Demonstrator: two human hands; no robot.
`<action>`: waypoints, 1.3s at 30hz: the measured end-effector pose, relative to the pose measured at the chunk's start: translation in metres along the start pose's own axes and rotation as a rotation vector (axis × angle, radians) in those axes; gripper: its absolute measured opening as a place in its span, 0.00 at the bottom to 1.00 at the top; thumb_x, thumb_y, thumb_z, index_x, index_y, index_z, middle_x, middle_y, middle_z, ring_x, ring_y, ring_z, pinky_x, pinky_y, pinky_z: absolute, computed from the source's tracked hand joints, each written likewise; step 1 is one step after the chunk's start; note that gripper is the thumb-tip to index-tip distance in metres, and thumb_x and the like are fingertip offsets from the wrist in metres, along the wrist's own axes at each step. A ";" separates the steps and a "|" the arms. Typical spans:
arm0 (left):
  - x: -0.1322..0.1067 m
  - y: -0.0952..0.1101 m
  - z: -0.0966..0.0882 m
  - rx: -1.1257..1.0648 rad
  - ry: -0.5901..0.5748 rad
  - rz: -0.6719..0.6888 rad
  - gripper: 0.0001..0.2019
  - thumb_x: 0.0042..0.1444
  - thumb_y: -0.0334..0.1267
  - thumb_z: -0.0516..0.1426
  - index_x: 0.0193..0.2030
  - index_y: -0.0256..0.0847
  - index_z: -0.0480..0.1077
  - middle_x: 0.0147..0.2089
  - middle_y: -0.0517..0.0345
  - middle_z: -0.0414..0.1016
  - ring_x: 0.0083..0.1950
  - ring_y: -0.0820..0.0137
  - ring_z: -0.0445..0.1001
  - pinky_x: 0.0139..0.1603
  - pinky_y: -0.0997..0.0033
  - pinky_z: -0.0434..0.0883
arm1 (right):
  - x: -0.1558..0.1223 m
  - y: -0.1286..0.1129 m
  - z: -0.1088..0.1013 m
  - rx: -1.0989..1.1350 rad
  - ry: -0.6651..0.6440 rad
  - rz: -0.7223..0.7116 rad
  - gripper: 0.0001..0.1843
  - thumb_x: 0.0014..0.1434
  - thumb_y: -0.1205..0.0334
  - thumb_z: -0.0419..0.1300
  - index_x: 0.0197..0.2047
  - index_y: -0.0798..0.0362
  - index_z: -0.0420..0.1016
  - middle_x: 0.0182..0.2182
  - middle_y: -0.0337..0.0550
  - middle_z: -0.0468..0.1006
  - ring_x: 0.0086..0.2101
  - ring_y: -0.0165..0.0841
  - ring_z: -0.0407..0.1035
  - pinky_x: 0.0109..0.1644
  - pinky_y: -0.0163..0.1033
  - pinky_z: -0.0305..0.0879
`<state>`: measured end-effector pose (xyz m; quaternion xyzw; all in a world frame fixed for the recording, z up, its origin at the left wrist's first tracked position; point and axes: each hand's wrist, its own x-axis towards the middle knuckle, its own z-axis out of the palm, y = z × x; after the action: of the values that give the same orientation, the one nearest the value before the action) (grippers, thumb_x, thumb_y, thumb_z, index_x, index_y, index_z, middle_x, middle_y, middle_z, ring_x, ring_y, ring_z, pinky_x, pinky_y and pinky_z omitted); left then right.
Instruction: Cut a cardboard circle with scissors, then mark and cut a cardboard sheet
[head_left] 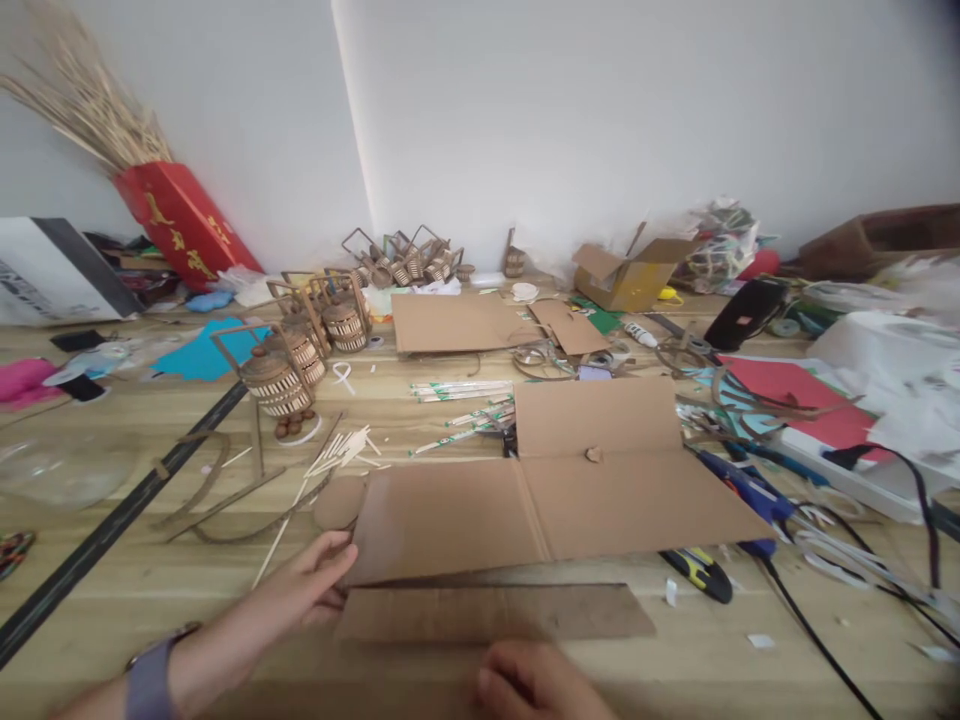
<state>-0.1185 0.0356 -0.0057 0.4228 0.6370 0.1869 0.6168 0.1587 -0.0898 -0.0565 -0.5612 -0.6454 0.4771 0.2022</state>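
A large creased cardboard sheet [450, 515] lies across the table in front of me, with one panel tilted up at the back right. At its left edge, my left hand [326, 575] is closed, thumb and fingers gripping the sheet's corner. A narrow cardboard strip [495, 612] lies along the sheet's near side, its left end by my left fingers. My right hand [536, 680] is low in the view, just nearer than the strip, its fingers curled and slightly blurred. Whether it holds anything is hidden. A round cardboard disc [337, 502] rests beside the sheet's left edge.
Small lidded baskets with handles [281, 380] stand at the left. Loose pale sticks [345, 450] and wrapped sticks [457, 392] lie behind the sheet. To the right are a blue glue gun [742, 485], a yellow-black cutter [701, 573], a black cable [817, 640] and scissors [862, 570].
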 end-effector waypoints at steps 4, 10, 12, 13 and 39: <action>-0.005 -0.012 -0.011 0.169 -0.005 0.168 0.35 0.49 0.58 0.64 0.59 0.40 0.62 0.28 0.61 0.76 0.33 0.59 0.80 0.38 0.62 0.77 | -0.019 -0.009 -0.042 -0.684 0.338 -0.691 0.15 0.69 0.68 0.51 0.42 0.52 0.80 0.27 0.42 0.80 0.29 0.34 0.72 0.36 0.37 0.64; -0.013 -0.033 -0.012 0.903 0.137 0.845 0.20 0.65 0.47 0.55 0.60 0.43 0.71 0.58 0.46 0.76 0.59 0.53 0.73 0.62 0.51 0.69 | -0.025 0.014 -0.104 -1.175 0.493 -0.778 0.22 0.69 0.47 0.57 0.56 0.52 0.77 0.49 0.50 0.83 0.50 0.42 0.72 0.59 0.47 0.56; -0.014 -0.034 -0.005 1.119 0.041 0.984 0.23 0.64 0.48 0.58 0.64 0.44 0.69 0.65 0.47 0.71 0.67 0.51 0.66 0.68 0.49 0.64 | -0.025 0.028 -0.118 -1.216 0.477 -0.732 0.24 0.68 0.45 0.56 0.58 0.52 0.76 0.50 0.50 0.83 0.51 0.43 0.72 0.60 0.48 0.54; -0.014 -0.034 0.000 1.202 -0.003 1.021 0.27 0.62 0.49 0.60 0.66 0.43 0.67 0.67 0.46 0.70 0.68 0.51 0.64 0.68 0.49 0.64 | -0.026 0.035 -0.123 -1.226 0.452 -0.718 0.24 0.69 0.45 0.56 0.60 0.51 0.75 0.50 0.50 0.83 0.52 0.42 0.72 0.61 0.47 0.53; -0.005 -0.033 0.025 1.393 -0.058 1.351 0.21 0.63 0.50 0.60 0.49 0.32 0.76 0.59 0.38 0.77 0.59 0.53 0.71 0.61 0.57 0.68 | -0.028 0.038 -0.133 -1.040 0.004 -0.575 0.14 0.68 0.55 0.60 0.53 0.50 0.74 0.48 0.49 0.81 0.49 0.43 0.74 0.52 0.50 0.69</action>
<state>-0.1058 0.0059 -0.0321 0.9745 0.2124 0.0721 0.0061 0.2923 -0.0670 -0.0192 -0.3900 -0.9202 0.0231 0.0232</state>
